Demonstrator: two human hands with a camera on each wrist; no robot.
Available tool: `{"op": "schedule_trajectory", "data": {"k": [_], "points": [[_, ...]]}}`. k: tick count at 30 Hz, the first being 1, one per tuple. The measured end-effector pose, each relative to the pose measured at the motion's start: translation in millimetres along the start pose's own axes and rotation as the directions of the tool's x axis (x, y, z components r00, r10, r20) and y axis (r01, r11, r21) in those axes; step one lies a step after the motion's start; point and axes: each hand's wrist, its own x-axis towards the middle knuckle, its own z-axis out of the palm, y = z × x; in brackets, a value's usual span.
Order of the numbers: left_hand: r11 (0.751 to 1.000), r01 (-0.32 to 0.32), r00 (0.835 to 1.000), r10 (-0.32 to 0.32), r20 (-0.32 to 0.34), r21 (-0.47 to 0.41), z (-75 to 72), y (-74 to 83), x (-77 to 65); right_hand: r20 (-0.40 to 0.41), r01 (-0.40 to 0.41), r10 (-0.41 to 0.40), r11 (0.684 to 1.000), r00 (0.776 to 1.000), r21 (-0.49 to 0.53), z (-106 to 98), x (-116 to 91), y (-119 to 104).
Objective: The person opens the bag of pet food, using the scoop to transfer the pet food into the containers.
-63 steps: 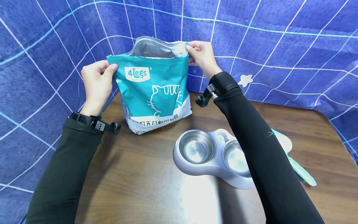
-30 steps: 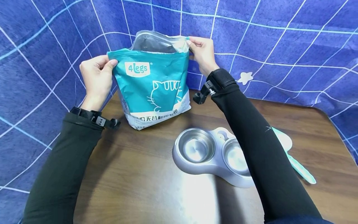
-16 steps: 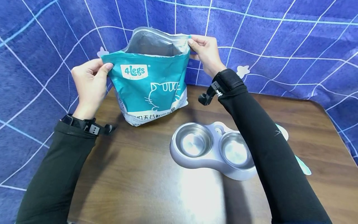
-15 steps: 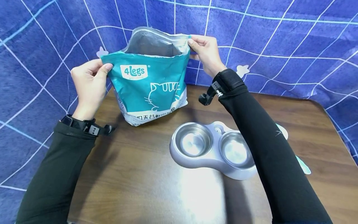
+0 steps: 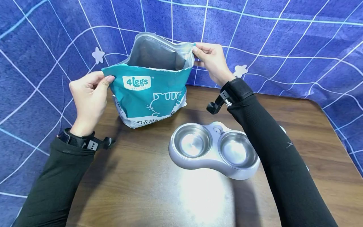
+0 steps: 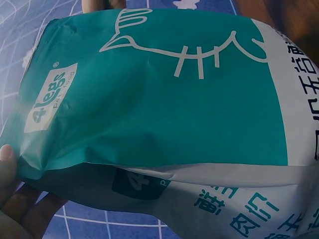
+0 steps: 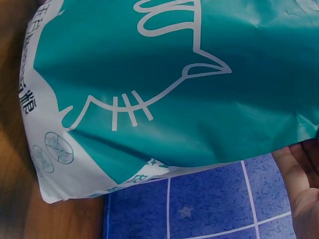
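and there's the grey feeder stand [image 5: 214,155], two shiny steel bowls [image 5: 193,141] sunk side by side in its top, sitting on the brown wood-grain table [image 5: 133,179], a fierce white glare [image 5: 202,195] just below it! behind, the blue backdrop [image 5: 283,37], crossed by pale lines, shows off two white stars [image 5: 98,55], well apart!

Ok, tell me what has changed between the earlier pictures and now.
The bag gapes wider, its front edge pulled farther from the back, showing more silvery lining. The left hand and right hand have spread slightly apart, and the right sleeve now hides nearly all the mint-green utensil. Nothing was grasped or released: both hands still pinch the bag's top corners; the double bowl stays on the table.
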Motion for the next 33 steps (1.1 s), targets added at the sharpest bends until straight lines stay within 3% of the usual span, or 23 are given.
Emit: {"op": "schedule_trajectory", "data": {"k": [5,13,25,33], "points": [[0.997,-0.073,0.997,0.073,0.015,0.024,0.4,6.6,-7.1,0.009,0.011,-0.011,1.0,1.0,-0.028,-5,-8,-1],[0.996,-0.088,0.995,0.088,0.05,0.006,1.2,11.2,-14.5,0.002,0.008,-0.008,0.999,1.0,-0.046,-9,-20,-2],[0.987,-0.16,0.982,0.161,0.097,-0.021,-1.1,19.0,-33.3,0.03,0.033,-0.032,0.999,0.999,-0.037,-18,-38,-1],[0.976,-0.203,0.97,0.21,0.119,-0.074,-1.4,19.8,-47.8,0.086,0.048,-0.039,0.993,0.996,-0.108,-29,-55,-2]]}}
